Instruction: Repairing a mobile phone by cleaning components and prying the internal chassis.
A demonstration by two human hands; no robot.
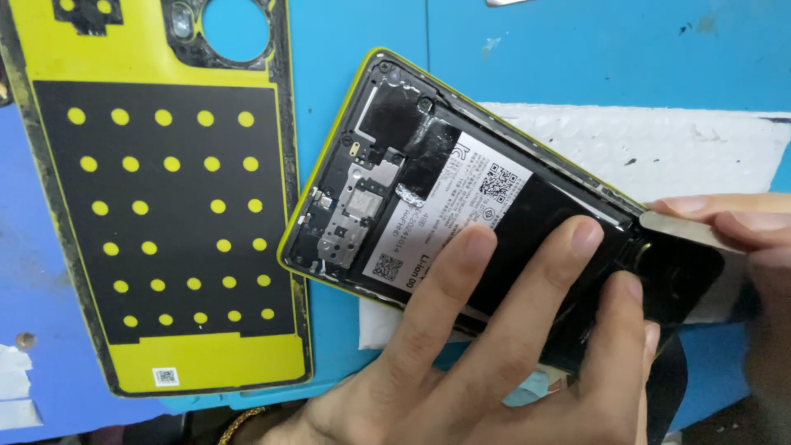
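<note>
An opened phone (395,189) with a yellow-green frame lies tilted in the middle, its back off, showing a black battery (494,222) with a white label and metal shields. My left hand (503,346) comes up from below and steadies the phone, three fingers pressed on the battery. My right hand (741,227) enters from the right edge and grips a thin flat metal pry blade (684,231), its tip at the battery's far right edge. Part of the phone's lower end is hidden under my fingers.
The removed yellow back cover (165,206), inside up with a black dotted sheet, lies at the left on a blue mat (577,49). White foam padding (659,148) sits under the phone at the right. White tape scraps (12,387) lie at the bottom left.
</note>
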